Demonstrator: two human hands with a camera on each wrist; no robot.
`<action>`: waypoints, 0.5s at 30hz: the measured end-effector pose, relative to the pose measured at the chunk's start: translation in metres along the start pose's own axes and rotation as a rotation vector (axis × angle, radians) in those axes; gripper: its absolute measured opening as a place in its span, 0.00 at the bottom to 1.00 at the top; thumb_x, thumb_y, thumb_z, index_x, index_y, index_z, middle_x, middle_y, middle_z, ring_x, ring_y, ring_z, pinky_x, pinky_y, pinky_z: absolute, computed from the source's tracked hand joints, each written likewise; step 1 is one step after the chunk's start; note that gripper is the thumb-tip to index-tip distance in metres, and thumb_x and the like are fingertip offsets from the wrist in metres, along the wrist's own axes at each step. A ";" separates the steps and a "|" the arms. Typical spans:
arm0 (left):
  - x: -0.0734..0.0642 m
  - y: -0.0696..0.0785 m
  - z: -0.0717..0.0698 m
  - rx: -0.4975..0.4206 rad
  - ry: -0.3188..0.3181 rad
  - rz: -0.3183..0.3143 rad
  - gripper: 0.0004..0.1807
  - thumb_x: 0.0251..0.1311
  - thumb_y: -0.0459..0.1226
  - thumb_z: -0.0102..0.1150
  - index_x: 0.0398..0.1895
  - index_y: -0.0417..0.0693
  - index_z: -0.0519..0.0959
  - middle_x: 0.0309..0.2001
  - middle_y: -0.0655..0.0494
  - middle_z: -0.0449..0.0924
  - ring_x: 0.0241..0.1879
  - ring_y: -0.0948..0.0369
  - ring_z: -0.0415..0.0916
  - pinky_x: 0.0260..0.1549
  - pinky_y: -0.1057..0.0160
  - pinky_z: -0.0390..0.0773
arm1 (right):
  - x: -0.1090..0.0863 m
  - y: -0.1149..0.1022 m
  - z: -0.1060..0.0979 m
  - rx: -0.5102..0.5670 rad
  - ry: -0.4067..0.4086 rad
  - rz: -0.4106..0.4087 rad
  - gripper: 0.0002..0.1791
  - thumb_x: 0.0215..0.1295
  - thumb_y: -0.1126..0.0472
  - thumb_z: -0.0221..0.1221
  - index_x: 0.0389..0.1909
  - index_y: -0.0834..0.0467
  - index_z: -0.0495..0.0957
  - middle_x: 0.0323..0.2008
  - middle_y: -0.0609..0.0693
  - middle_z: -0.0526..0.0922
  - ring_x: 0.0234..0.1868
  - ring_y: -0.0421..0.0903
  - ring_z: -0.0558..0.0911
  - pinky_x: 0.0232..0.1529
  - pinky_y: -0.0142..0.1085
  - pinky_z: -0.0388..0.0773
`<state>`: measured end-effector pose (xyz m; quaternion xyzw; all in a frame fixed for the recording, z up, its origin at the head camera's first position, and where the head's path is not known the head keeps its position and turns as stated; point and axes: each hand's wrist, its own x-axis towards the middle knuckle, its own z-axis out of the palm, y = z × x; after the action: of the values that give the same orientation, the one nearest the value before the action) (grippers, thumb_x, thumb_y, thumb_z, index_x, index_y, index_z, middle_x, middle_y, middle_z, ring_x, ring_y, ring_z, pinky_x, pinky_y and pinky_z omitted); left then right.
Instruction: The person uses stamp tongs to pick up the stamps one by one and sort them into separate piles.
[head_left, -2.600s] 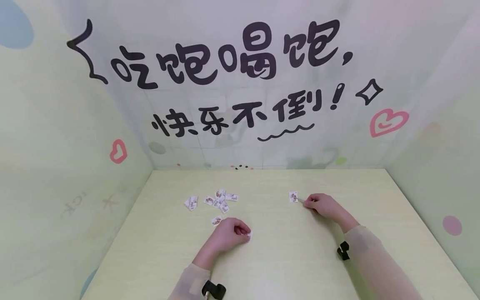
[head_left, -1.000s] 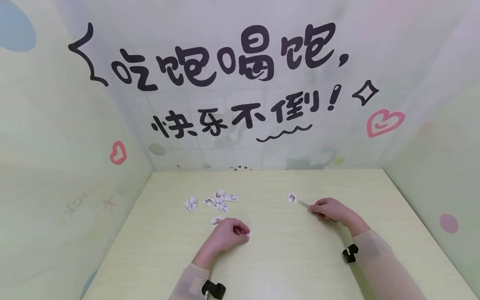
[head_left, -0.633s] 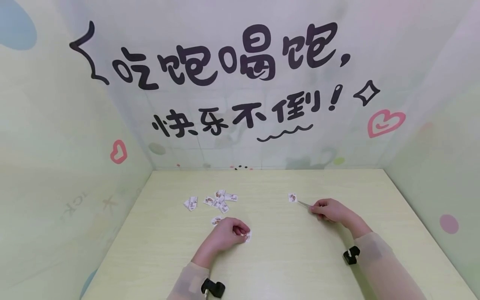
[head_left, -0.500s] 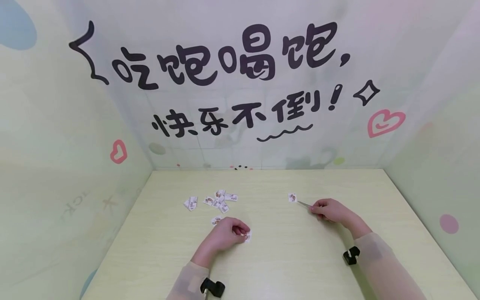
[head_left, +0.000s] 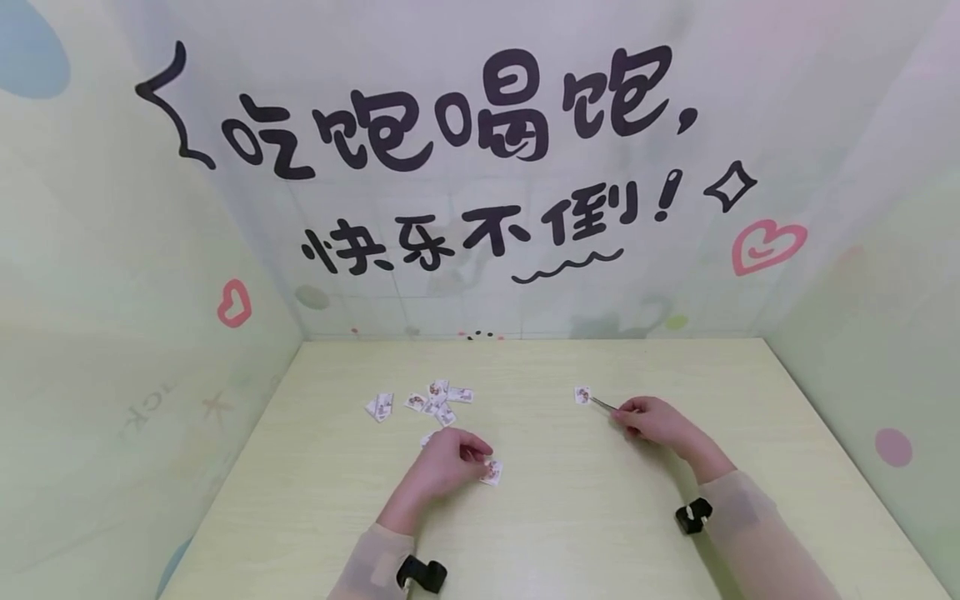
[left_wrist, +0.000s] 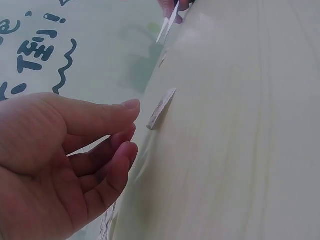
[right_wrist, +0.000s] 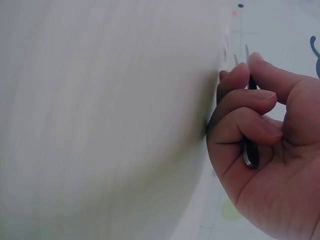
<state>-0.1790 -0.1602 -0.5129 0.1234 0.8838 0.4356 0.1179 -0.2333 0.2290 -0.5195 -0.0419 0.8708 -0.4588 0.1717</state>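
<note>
My left hand (head_left: 446, 462) is loosely curled beside a small stamp-like paper (head_left: 492, 472) with a printed figure. In the left wrist view a gap shows between its fingertips and this stamp-like paper (left_wrist: 162, 108), which lies near the table surface. My right hand (head_left: 656, 425) grips a pair of tweezers (head_left: 602, 405). The tips reach the lower right edge of another printed stamp-like paper (head_left: 582, 394) on the table. Seen from the right wrist, the dark tweezers handle (right_wrist: 252, 156) runs through the curled fingers, its two prongs apart.
Several similar papers (head_left: 438, 396) lie overlapping at the back left of the pale table (head_left: 555, 533). A pair of them (head_left: 381, 407) rests farther left. One more paper (head_left: 427, 438) is partly hidden behind my left hand. A printed cloth wall (head_left: 525, 308) borders the table's back.
My left fingers have let go of the paper they pinched and drawn back up and left, showing its face. The tweezers have shifted slightly left toward the right-hand paper.
</note>
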 end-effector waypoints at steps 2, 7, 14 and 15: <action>0.000 -0.001 0.000 0.005 -0.008 -0.007 0.12 0.56 0.28 0.76 0.44 0.43 0.90 0.33 0.60 0.84 0.34 0.61 0.78 0.38 0.62 0.80 | -0.001 -0.005 0.006 0.010 -0.013 -0.006 0.16 0.80 0.54 0.61 0.50 0.66 0.81 0.31 0.51 0.81 0.30 0.46 0.73 0.34 0.38 0.71; 0.001 -0.005 0.002 0.007 -0.026 -0.008 0.12 0.55 0.27 0.76 0.42 0.44 0.91 0.33 0.60 0.84 0.34 0.62 0.79 0.38 0.62 0.81 | -0.004 -0.025 0.025 0.048 -0.076 -0.050 0.14 0.79 0.56 0.62 0.53 0.64 0.80 0.34 0.53 0.83 0.34 0.49 0.77 0.36 0.38 0.74; 0.001 -0.008 0.005 0.015 -0.025 -0.009 0.11 0.54 0.25 0.76 0.41 0.42 0.91 0.32 0.60 0.85 0.33 0.63 0.79 0.38 0.61 0.81 | -0.014 -0.058 0.051 0.012 -0.174 -0.153 0.12 0.77 0.56 0.64 0.49 0.61 0.82 0.32 0.53 0.84 0.34 0.49 0.77 0.37 0.38 0.73; 0.001 -0.007 0.005 0.017 -0.022 -0.011 0.12 0.53 0.25 0.76 0.41 0.42 0.91 0.32 0.60 0.85 0.33 0.62 0.79 0.37 0.61 0.81 | -0.015 -0.062 0.055 -0.009 -0.188 -0.165 0.11 0.77 0.56 0.64 0.48 0.60 0.82 0.31 0.52 0.84 0.33 0.49 0.77 0.36 0.38 0.72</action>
<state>-0.1794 -0.1603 -0.5217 0.1244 0.8867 0.4261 0.1291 -0.2056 0.1535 -0.4936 -0.1569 0.8464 -0.4615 0.2143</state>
